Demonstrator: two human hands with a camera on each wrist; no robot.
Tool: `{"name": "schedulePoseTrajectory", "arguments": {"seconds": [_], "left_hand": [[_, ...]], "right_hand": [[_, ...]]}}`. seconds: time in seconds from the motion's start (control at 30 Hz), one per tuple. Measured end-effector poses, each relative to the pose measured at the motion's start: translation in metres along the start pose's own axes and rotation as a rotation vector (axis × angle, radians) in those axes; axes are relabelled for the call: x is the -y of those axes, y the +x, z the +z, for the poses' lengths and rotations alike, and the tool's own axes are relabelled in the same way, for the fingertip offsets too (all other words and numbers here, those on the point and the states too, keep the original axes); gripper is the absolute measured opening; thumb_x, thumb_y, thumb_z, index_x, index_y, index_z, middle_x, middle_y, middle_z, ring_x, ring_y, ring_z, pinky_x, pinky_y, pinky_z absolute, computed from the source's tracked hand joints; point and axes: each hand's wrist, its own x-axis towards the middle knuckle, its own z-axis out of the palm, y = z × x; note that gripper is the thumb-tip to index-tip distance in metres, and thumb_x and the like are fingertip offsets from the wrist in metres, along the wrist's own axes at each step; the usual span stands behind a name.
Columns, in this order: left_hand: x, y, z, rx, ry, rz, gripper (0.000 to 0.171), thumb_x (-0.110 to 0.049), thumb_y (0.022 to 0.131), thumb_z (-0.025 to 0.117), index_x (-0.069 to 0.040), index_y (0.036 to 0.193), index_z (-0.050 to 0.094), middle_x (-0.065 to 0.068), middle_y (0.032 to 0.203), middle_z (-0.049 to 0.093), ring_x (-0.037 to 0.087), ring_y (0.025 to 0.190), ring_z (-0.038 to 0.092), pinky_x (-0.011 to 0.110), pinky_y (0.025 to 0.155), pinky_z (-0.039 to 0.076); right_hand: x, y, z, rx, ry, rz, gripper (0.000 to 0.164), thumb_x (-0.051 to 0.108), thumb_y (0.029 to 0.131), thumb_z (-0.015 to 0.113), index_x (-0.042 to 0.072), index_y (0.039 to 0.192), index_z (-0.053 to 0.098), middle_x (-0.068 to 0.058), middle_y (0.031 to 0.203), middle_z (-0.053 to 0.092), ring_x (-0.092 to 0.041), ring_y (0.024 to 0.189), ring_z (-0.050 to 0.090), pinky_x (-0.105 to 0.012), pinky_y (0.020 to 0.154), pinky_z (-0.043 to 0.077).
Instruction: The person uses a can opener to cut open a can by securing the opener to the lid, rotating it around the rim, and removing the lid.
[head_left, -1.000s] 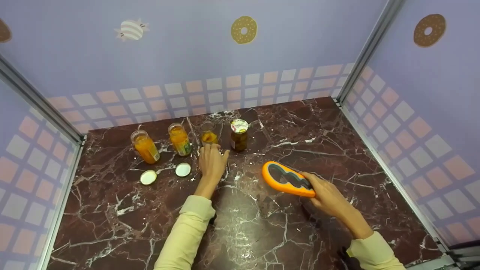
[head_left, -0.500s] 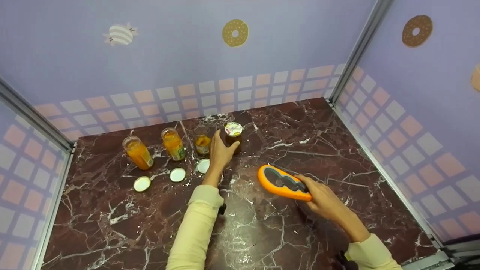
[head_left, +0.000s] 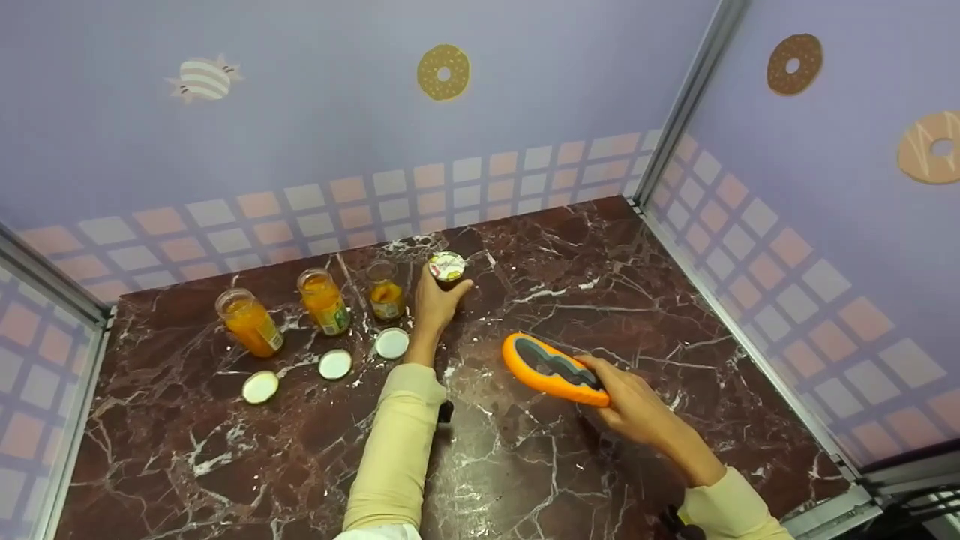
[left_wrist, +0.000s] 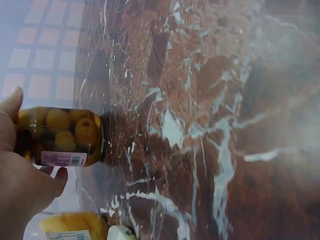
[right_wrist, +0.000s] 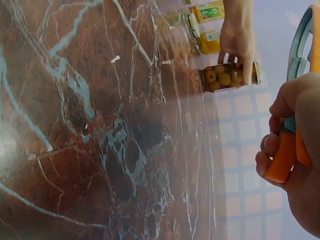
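My left hand (head_left: 437, 304) holds a jar of dark round fruit with a patterned lid (head_left: 448, 265), which stands upright at the back. In the left wrist view, thumb and fingers lie on either side of this jar (left_wrist: 62, 132), around its upper part. My right hand (head_left: 634, 405) grips an orange jar opener (head_left: 555, 371) with grey scalloped inner edges, held above the table. The right wrist view shows curled fingers around its orange handles (right_wrist: 282, 157). Left of the lidded jar stand three lidless jars: a nearby one (head_left: 386, 300), a middle one (head_left: 324, 302) and a leftmost one (head_left: 251, 324).
Three loose lids lie in front of the lidless jars: the right lid (head_left: 391, 343), the middle lid (head_left: 335, 364) and the left lid (head_left: 260, 387). The dark red marbled table (head_left: 525, 480) is bounded by a patterned back wall (head_left: 315, 135) and side walls.
My left hand has moved right, from the third jar to the lidded one, and now holds it. A lid has come into sight before the third jar. The right hand keeps the jar opener.
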Motion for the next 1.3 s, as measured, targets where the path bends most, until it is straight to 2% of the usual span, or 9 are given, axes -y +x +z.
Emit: {"name": "schedulePoseTrajectory", "arguments": {"seconds": [0.17, 0.37, 0.5, 0.63, 0.73, 0.9, 1.0, 1.2, 1.3], "left_hand": [[0.004, -0.003, -0.008, -0.039, 0.012, -0.008, 0.073, -0.031, 0.076, 0.077, -0.002, 0.133, 0.04, 0.016, 0.128, 0.052, 0.027, 0.119, 0.046, 0.035, 0.101, 0.034], [0.006, -0.01, -0.015, 0.015, 0.04, 0.043, 0.069, -0.028, 0.08, 0.073, -0.001, 0.133, 0.038, 0.017, 0.129, 0.05, 0.028, 0.121, 0.044, 0.035, 0.103, 0.032], [0.005, -0.02, -0.018, 0.053, 0.019, 0.073, 0.067, -0.023, 0.08, 0.074, 0.0, 0.132, 0.038, 0.019, 0.127, 0.051, 0.029, 0.121, 0.044, 0.037, 0.103, 0.032], [0.002, -0.035, -0.022, 0.117, 0.018, 0.084, 0.068, -0.024, 0.08, 0.074, 0.0, 0.132, 0.038, 0.019, 0.125, 0.051, 0.03, 0.12, 0.045, 0.038, 0.103, 0.032], [0.0, -0.047, -0.025, 0.166, 0.02, 0.099, 0.07, -0.025, 0.081, 0.073, 0.002, 0.134, 0.036, 0.02, 0.126, 0.051, 0.03, 0.12, 0.045, 0.037, 0.104, 0.032], [-0.001, -0.067, -0.028, 0.223, -0.011, 0.126, 0.07, -0.022, 0.081, 0.073, 0.004, 0.134, 0.034, 0.021, 0.125, 0.051, 0.029, 0.12, 0.045, 0.036, 0.105, 0.03], [-0.001, -0.08, -0.03, 0.255, 0.001, 0.117, 0.072, -0.026, 0.081, 0.073, 0.001, 0.135, 0.034, 0.019, 0.126, 0.05, 0.028, 0.12, 0.046, 0.037, 0.105, 0.03], [0.0, -0.11, -0.036, 0.32, 0.037, 0.078, 0.073, -0.029, 0.081, 0.072, -0.003, 0.137, 0.034, 0.017, 0.128, 0.049, 0.028, 0.12, 0.045, 0.039, 0.105, 0.03], [-0.001, -0.125, -0.04, 0.355, 0.023, 0.088, 0.072, -0.027, 0.081, 0.072, -0.003, 0.137, 0.034, 0.016, 0.128, 0.05, 0.027, 0.12, 0.046, 0.04, 0.105, 0.031]], "right_hand": [[0.004, 0.001, 0.002, -0.007, 0.043, 0.012, 0.069, 0.004, 0.075, 0.063, 0.018, 0.139, 0.04, 0.001, 0.124, 0.055, -0.02, 0.097, 0.059, -0.043, 0.077, 0.05], [0.002, 0.0, 0.005, -0.044, 0.111, 0.014, 0.067, -0.003, 0.074, 0.063, 0.015, 0.137, 0.044, 0.0, 0.125, 0.056, -0.022, 0.103, 0.058, -0.044, 0.081, 0.05], [0.002, 0.0, 0.005, -0.047, 0.169, 0.028, 0.07, -0.006, 0.073, 0.062, 0.013, 0.137, 0.044, -0.001, 0.127, 0.055, -0.024, 0.106, 0.057, -0.046, 0.083, 0.049], [0.004, 0.001, 0.004, -0.029, 0.167, 0.061, 0.068, -0.002, 0.077, 0.064, 0.013, 0.139, 0.041, -0.003, 0.128, 0.054, -0.023, 0.108, 0.056, -0.045, 0.084, 0.048], [0.006, 0.002, 0.004, -0.031, 0.163, 0.082, 0.066, 0.002, 0.078, 0.065, 0.016, 0.138, 0.04, -0.001, 0.122, 0.056, -0.018, 0.104, 0.056, -0.042, 0.083, 0.048], [0.011, 0.007, 0.006, -0.084, 0.216, 0.073, 0.061, -0.003, 0.07, 0.065, 0.011, 0.125, 0.041, 0.002, 0.104, 0.056, -0.012, 0.089, 0.056, -0.034, 0.074, 0.048], [0.015, 0.011, 0.007, -0.139, 0.198, 0.075, 0.056, -0.003, 0.065, 0.065, 0.01, 0.115, 0.042, 0.003, 0.095, 0.055, -0.011, 0.079, 0.054, -0.03, 0.067, 0.046], [0.025, 0.023, 0.01, -0.226, 0.11, -0.015, 0.043, -0.002, 0.065, 0.062, 0.005, 0.102, 0.042, -0.001, 0.1, 0.052, -0.015, 0.08, 0.054, -0.032, 0.067, 0.046], [0.029, 0.031, 0.011, -0.24, 0.073, -0.045, 0.04, 0.0, 0.065, 0.062, 0.005, 0.099, 0.042, -0.001, 0.102, 0.051, -0.016, 0.077, 0.053, -0.033, 0.063, 0.046]]}}
